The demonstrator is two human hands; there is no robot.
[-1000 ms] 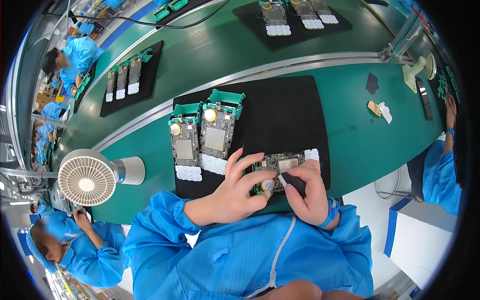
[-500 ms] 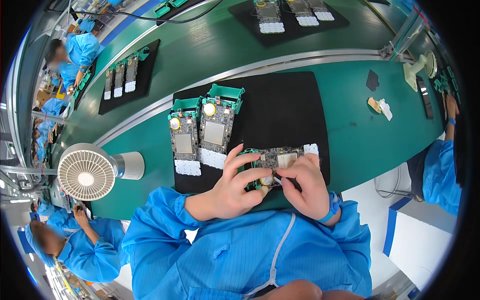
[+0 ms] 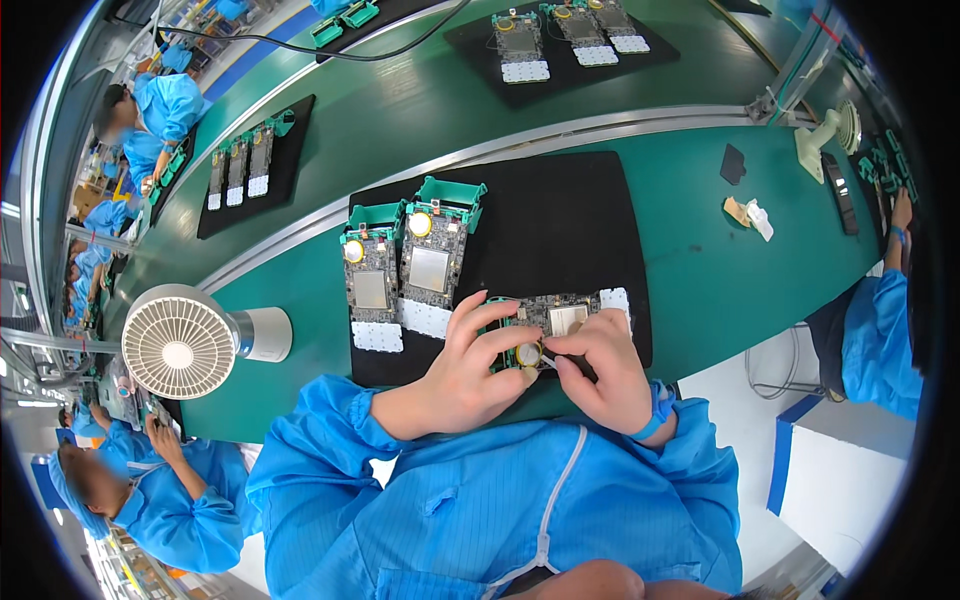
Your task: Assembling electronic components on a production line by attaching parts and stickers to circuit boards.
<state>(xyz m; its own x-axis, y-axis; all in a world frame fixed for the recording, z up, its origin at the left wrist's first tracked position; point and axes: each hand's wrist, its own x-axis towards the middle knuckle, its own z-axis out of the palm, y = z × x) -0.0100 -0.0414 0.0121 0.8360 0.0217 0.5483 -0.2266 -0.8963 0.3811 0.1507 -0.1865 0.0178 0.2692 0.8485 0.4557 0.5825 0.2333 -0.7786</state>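
Observation:
A grey circuit board (image 3: 560, 312) in a green frame lies sideways on the black mat (image 3: 590, 210), close to my body. My left hand (image 3: 470, 365) grips its left end, fingers curled over the top edge. My right hand (image 3: 600, 365) pinches at a round gold coin cell (image 3: 528, 353) on the board's near edge. Two similar boards (image 3: 370, 280) (image 3: 432, 262) in green frames lie side by side on the mat's left part, each with a gold disc at the far end and a white keypad strip at the near end.
A white desk fan (image 3: 180, 345) stands on the green bench to my left. A metal rail (image 3: 520, 140) divides my bench from a green belt carrying more black mats with boards (image 3: 245, 160) (image 3: 560, 35). Other people in blue coats work at left (image 3: 150, 110) (image 3: 150, 490) and right (image 3: 880, 330).
My hands stay on the board with only slight finger shifts; my right fingers have closed in on the gold cell.

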